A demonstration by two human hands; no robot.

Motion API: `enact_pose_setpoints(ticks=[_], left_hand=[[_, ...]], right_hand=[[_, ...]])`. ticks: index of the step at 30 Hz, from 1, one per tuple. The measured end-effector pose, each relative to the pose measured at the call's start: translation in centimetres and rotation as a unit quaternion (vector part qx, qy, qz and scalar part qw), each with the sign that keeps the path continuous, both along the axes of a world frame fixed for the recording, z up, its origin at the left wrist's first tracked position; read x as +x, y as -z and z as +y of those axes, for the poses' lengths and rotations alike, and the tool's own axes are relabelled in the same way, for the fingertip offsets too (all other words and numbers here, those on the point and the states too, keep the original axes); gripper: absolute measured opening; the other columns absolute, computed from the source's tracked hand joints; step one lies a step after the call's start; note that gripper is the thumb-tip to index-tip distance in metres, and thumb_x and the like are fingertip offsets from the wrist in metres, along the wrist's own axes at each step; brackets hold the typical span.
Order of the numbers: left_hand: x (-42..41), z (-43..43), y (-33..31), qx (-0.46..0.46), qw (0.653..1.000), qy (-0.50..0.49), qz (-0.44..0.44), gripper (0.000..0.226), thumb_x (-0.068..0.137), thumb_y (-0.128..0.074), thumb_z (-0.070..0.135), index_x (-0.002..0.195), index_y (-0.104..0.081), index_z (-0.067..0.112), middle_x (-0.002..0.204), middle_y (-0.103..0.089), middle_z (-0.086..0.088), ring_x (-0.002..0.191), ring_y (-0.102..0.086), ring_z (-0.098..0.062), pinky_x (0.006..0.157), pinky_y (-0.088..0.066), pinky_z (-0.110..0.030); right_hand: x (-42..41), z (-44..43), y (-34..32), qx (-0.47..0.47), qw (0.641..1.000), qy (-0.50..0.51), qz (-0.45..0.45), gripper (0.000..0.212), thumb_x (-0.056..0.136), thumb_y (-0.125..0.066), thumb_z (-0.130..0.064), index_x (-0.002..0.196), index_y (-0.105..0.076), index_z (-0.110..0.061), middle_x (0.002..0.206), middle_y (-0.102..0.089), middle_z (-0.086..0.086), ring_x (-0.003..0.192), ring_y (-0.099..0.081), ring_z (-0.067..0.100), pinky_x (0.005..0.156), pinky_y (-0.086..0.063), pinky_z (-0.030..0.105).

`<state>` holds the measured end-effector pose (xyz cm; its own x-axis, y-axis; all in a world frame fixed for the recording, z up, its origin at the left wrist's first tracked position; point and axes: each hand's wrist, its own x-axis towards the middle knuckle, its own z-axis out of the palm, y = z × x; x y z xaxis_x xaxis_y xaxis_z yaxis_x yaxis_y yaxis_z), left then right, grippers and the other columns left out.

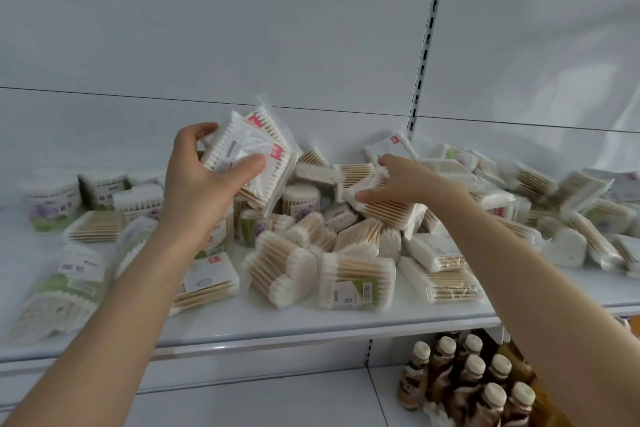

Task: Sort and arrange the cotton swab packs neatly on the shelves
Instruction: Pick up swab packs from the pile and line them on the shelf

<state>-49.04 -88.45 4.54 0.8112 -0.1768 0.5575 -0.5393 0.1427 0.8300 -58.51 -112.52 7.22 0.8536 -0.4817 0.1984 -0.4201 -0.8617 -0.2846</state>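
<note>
Swab packs: left hand holds two, right hand one.

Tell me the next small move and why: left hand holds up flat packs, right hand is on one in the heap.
Probably lift the flat pack that the right hand grips off the heap and add it to the stack in the left hand. It looks like the same flat kind and lies on top, so little else should shift.
</note>
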Motion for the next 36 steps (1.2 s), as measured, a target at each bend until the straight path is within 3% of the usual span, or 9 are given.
enact_pose_setpoints(ticks=[7, 12, 16, 18, 20, 23, 26, 32, 36], left_hand=[[0.0, 0.1, 0.4, 0.006, 1.0, 0.004, 0.023, 0.069, 0.055, -0.081, 0.042, 0.113, -0.043, 0.037, 0.116, -0.06, 0.0, 0.102, -0.062, -0.02, 0.088, -0.051, -0.049], [0.0, 0.0, 0.7, 0.004, 1.0, 0.023, 0.02, 0.062, 0.067, -0.083, 0.028, 0.114, -0.042, 0.034, 0.117, -0.058, -0.002, 0.1, -0.062, -0.02, 0.089, -0.051, -0.048], [-0.3, -0.1, 0.8, 0.004, 0.999, 0.032, 0.03, 0.062, 0.056, -0.078, 0.042, 0.107, -0.043, 0.043, 0.119, -0.057, -0.001, 0.105, -0.061, -0.021, 0.09, -0.05, -0.049], [-0.4, -0.2, 0.7, -0.003, 0.999, 0.038, 0.038, 0.06, 0.056, -0.079, 0.043, 0.105, -0.043, 0.045, 0.12, -0.057, 0.0, 0.104, -0.061, -0.021, 0.09, -0.05, -0.049], [-0.7, -0.4, 0.8, -0.019, 0.998, 0.044, 0.048, 0.058, 0.069, -0.08, 0.033, 0.113, -0.043, 0.036, 0.115, -0.06, 0.001, 0.098, -0.063, -0.017, 0.087, -0.053, -0.047], [-2.0, -0.3, 0.6, -0.074, 0.993, 0.047, 0.076, 0.051, 0.081, -0.07, 0.022, 0.123, -0.041, 0.022, 0.099, -0.062, 0.008, 0.081, -0.067, -0.005, 0.072, -0.057, -0.035], [-3.3, 1.2, 0.3, -0.134, 0.983, 0.042, 0.114, 0.052, 0.082, -0.066, 0.027, 0.126, -0.042, 0.018, 0.108, -0.062, 0.002, 0.083, -0.067, -0.006, 0.069, -0.057, -0.033], [-4.8, 7.1, 0.4, -0.185, 0.976, -0.003, 0.117, 0.1, 0.053, -0.085, 0.045, 0.135, -0.038, 0.013, 0.123, -0.059, -0.008, 0.1, -0.066, -0.019, 0.074, -0.057, -0.039], [-5.0, 13.4, 1.1, -0.202, 0.97, -0.081, 0.108, 0.073, 0.068, -0.078, 0.021, 0.13, -0.04, 0.016, 0.113, -0.063, -0.001, 0.086, -0.068, -0.007, 0.068, -0.057, -0.029]], right_hand=[[0.5, -0.9, 0.6, 0.002, 0.999, 0.038, -0.003, 0.064, 0.065, -0.071, -0.061, 0.099, -0.047, -0.013, 0.103, -0.057, 0.003, 0.09, -0.054, 0.02, 0.079, -0.045, 0.034], [0.9, -1.4, 0.6, 0.013, 0.999, 0.026, -0.019, 0.056, 0.064, -0.074, -0.058, 0.087, -0.047, -0.015, 0.086, -0.055, 0.0, 0.082, -0.054, 0.018, 0.069, -0.044, 0.03], [0.0, -1.1, -0.2, 0.015, 0.98, 0.041, -0.193, 0.056, 0.066, -0.075, -0.053, 0.093, -0.05, -0.011, 0.083, -0.057, -0.002, 0.077, -0.058, 0.017, 0.065, -0.05, 0.033], [-1.1, -0.2, -1.6, 0.121, 0.936, 0.023, -0.331, 0.052, 0.071, -0.073, -0.049, 0.097, -0.049, -0.011, 0.085, -0.058, -0.001, 0.078, -0.06, 0.017, 0.067, -0.052, 0.033], [-2.0, 1.6, -2.7, 0.243, 0.893, -0.052, -0.375, 0.047, 0.075, -0.067, -0.051, 0.09, -0.052, -0.009, 0.081, -0.062, 0.002, 0.074, -0.063, 0.019, 0.067, -0.053, 0.035], [-2.3, 5.3, -3.0, 0.309, 0.875, -0.158, -0.338, 0.038, 0.08, -0.061, -0.049, 0.076, -0.054, -0.012, 0.062, -0.059, -0.007, 0.051, -0.058, 0.005, 0.05, -0.045, 0.019], [-1.4, 8.9, -2.3, 0.309, 0.869, -0.212, -0.324, 0.034, 0.079, -0.063, -0.045, 0.069, -0.049, -0.015, 0.055, -0.052, -0.012, 0.043, -0.05, -0.003, 0.044, -0.04, 0.013], [0.9, 16.7, -0.6, 0.324, 0.839, -0.305, -0.313, 0.031, 0.075, -0.067, -0.043, 0.072, -0.053, -0.016, 0.05, -0.05, -0.018, 0.046, -0.046, -0.005, 0.046, -0.036, 0.01], [2.8, 22.8, 0.1, 0.371, 0.807, -0.367, -0.277, 0.053, 0.068, -0.062, -0.051, 0.088, -0.06, -0.002, 0.063, -0.052, -0.008, 0.053, -0.048, 0.0, 0.048, -0.039, 0.013]])
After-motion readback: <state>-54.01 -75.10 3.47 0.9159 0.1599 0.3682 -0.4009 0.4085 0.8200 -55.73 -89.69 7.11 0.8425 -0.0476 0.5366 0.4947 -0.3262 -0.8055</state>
